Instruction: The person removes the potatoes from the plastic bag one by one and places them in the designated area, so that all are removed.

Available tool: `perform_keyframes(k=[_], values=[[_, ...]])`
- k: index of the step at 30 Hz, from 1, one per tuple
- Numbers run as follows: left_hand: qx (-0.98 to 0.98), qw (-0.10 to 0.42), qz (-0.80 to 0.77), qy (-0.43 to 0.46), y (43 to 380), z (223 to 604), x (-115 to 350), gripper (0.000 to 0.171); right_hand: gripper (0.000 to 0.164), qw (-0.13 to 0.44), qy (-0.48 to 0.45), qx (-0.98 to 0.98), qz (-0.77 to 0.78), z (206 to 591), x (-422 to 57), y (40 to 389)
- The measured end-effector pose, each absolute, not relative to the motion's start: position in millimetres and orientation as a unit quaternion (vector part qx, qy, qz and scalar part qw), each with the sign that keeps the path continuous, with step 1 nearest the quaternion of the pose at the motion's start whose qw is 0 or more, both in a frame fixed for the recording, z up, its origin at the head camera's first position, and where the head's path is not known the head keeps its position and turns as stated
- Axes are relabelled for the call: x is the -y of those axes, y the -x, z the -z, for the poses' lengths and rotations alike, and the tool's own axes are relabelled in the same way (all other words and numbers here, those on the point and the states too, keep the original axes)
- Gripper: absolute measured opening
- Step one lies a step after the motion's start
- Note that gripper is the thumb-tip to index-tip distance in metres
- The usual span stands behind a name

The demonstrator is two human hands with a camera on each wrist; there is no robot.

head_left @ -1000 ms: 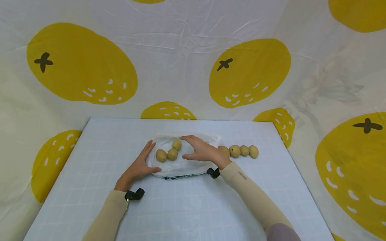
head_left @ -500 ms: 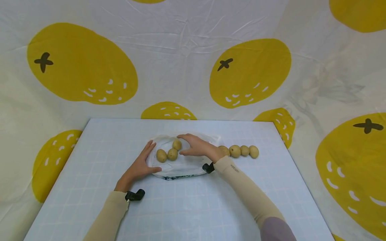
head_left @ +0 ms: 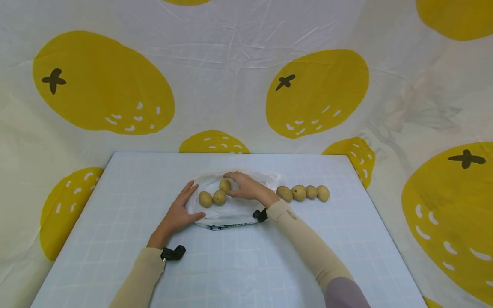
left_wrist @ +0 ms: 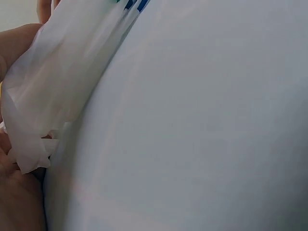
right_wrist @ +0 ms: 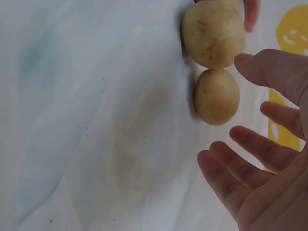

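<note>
A thin white plastic bag (head_left: 235, 214) with dark green print along its near edge lies flat, three potatoes on it. Two of them, the left potato (head_left: 206, 199) and the middle potato (head_left: 219, 197), sit side by side; the far potato (head_left: 225, 185) touches the middle one. My left hand (head_left: 178, 214) rests at the bag's left edge, fingers and thumb spread; in the left wrist view bag plastic (left_wrist: 57, 62) covers part of it. My right hand (head_left: 248, 187) reaches over the bag with spread fingers, its thumb (right_wrist: 260, 67) right beside the potatoes in the right wrist view.
Several more potatoes (head_left: 298, 193) stand in a row on the table, right of the bag. The table (head_left: 215, 273) has a pale blue checked cover. Behind and beside it hangs a white cloth (head_left: 219, 85) printed with big yellow fruits.
My right hand has moved left, bringing its fingers round the far potato and uncovering the row's left end. The left hand and the potatoes hold their places.
</note>
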State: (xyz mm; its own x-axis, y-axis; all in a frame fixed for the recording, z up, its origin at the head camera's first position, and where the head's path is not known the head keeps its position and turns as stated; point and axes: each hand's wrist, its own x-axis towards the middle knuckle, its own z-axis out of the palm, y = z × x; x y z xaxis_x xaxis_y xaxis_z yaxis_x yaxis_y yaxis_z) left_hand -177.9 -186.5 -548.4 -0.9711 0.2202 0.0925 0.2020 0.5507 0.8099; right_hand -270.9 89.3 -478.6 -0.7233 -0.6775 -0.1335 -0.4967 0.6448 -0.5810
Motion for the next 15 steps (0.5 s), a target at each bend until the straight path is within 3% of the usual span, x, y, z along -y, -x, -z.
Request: perform_keyframes(k=[15], values=[[-0.874,-0.065,-0.459,-0.145,177.2,550.5,188.8,0.091,0.062,0.166,0.333,-0.891,0.259,490.6,-86.3,272.7]])
